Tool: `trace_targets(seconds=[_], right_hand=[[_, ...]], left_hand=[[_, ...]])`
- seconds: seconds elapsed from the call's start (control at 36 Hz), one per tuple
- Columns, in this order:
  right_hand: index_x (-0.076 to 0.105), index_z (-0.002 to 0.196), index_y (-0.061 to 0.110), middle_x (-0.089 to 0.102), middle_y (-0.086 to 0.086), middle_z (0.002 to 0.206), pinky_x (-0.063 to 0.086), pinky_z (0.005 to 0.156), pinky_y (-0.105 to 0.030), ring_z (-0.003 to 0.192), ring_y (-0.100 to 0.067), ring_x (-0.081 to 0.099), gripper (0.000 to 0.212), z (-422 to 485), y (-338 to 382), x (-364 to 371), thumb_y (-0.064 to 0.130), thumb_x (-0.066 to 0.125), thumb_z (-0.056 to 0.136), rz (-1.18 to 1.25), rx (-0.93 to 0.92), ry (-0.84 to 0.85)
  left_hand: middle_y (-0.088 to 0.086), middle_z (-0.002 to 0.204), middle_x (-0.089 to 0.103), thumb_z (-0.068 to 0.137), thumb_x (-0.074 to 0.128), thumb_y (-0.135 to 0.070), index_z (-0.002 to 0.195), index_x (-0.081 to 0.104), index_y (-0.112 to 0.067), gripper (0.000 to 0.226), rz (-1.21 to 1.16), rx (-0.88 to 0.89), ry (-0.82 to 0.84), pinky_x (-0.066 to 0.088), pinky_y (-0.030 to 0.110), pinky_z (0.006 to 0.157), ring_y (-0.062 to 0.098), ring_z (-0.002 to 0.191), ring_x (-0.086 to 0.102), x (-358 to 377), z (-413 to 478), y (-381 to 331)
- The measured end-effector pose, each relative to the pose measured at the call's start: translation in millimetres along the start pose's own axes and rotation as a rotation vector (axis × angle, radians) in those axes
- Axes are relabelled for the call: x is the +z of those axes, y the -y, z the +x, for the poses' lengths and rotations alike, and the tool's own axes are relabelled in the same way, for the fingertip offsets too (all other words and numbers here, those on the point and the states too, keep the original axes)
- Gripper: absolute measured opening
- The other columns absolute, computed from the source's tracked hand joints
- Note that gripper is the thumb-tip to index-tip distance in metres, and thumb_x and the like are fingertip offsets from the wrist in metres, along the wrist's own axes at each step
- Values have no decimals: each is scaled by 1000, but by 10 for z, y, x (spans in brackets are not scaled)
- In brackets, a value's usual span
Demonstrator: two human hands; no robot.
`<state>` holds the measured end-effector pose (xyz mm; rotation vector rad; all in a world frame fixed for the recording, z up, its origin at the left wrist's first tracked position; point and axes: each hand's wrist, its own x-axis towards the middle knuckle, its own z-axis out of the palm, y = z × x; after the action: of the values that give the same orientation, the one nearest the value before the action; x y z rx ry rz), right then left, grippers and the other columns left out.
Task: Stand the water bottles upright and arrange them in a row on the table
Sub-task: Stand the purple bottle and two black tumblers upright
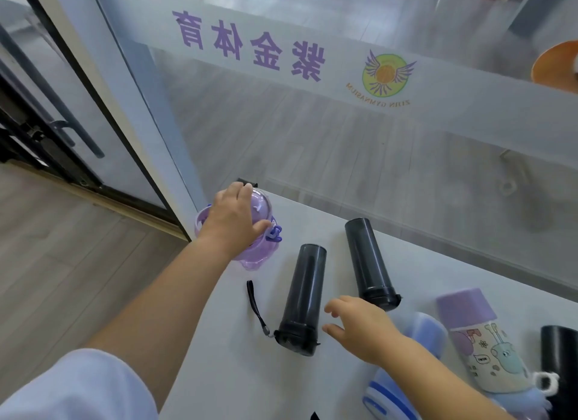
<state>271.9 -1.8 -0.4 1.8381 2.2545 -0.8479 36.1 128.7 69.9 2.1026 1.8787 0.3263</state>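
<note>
Gripping the domed clear lid of a translucent purple plastic water bottle (pixel 250 232), the left hand (pixel 233 221) closes over its top from above, fingers curled around the far side and thumb pressed on the near side. This bottle stands at the far left corner of the pale grey table (pixel 219 357), beside a glass partition (pixel 344 132) bearing purple characters and a winged emblem. A blue-purple clip hangs at the bottle's right side.

The right hand (pixel 359 326) hovers open above the table, fingers spread and loosely bent, holding nothing. Its fingertips sit just beside the cap end of a smoky black translucent cylindrical bottle (pixel 305 297) lying on its side, base pointing away from the person. A black wrist strap (pixel 256 307) trails from that cap across the table to the left. A second smoky black cylindrical bottle (pixel 369 260) lies on its side to the right, roughly parallel to the first and apart from it, its cap end just beyond the right hand.

Nearer the right edge, a blue and white translucent bottle (pixel 419 341) lies partly hidden under the right forearm. Beside it lies a cream bottle with a lilac cap and cartoon drawings (pixel 481 341), touching the blue one low in the view. A black cylindrical object (pixel 560 347) is cut off by the right edge; whether it stands or lies cannot be told. A pale lilac sleeve (pixel 78 388) covers the left upper arm.
</note>
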Motion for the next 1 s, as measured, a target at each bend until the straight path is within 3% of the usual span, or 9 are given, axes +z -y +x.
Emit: trace_targets(seconds=[0.22,0.28,0.36,0.44,0.56,0.64,0.72,0.83,1.0], right_hand=[[48,128,25,58,6,123,47,88,-26,106,-13,55,42,-78,-96,-26,47,47,91,17,18,-19],[48,128,25,58,6,123,48,89,-28,107,-13,55,42,-94,-122,-57,46,48,91,28,24,-32],[49,128,24,58,5,123,47,89,-28,107,-13,55,42,-119,-168,-118,45,48,92,37,35,-65],[51,126,23,59,5,120,47,86,-27,101,-12,56,39,-157,-235,-180,43,49,92,46,44,-109],[57,114,21,62,4,107,44,75,-26,84,-12,50,30,-225,-336,-254,39,50,92,42,84,-186],[59,111,19,63,1,106,49,81,-34,93,-19,56,27,-267,-400,-291,35,53,91,48,152,-250],[58,114,16,60,-4,111,47,83,-36,99,-24,54,30,-280,-449,-303,33,56,89,47,229,-326],[46,126,14,48,-9,119,43,85,-34,105,-28,46,46,-247,-495,-266,35,59,87,40,344,-361],[22,138,13,30,-14,131,37,97,-38,115,-31,36,72,-91,-477,-139,48,57,86,162,464,-229]], left_hand=[[9,148,27,82,60,-47,140,25,-11,77,111,-8,31,33,44,105,33,130,28,-14,-46,-69],[9,147,32,82,60,-47,138,34,-15,69,151,17,-20,36,47,101,34,129,32,-50,-108,-102],[10,120,60,80,67,-34,110,62,-12,37,87,215,-244,47,47,83,35,107,54,-76,-248,-182],[7,91,68,82,61,-26,87,68,-10,18,-4,470,-373,51,41,73,28,84,61,-19,-424,-280],[7,81,68,79,66,-20,81,69,-8,13,-34,593,-181,53,39,62,28,70,63,231,-644,-391],[5,97,63,84,60,-34,100,64,-12,27,27,447,111,51,38,70,28,86,61,469,-780,-438],[1,113,53,84,52,-52,118,47,-21,46,122,226,316,47,39,78,26,99,54,700,-884,-470],[6,117,46,79,52,-62,124,28,-22,65,171,77,511,45,39,74,29,100,52,919,-995,-511],[14,132,36,77,52,-64,143,-20,-25,105,140,-69,684,47,38,78,33,102,54,1060,-1080,-575]])
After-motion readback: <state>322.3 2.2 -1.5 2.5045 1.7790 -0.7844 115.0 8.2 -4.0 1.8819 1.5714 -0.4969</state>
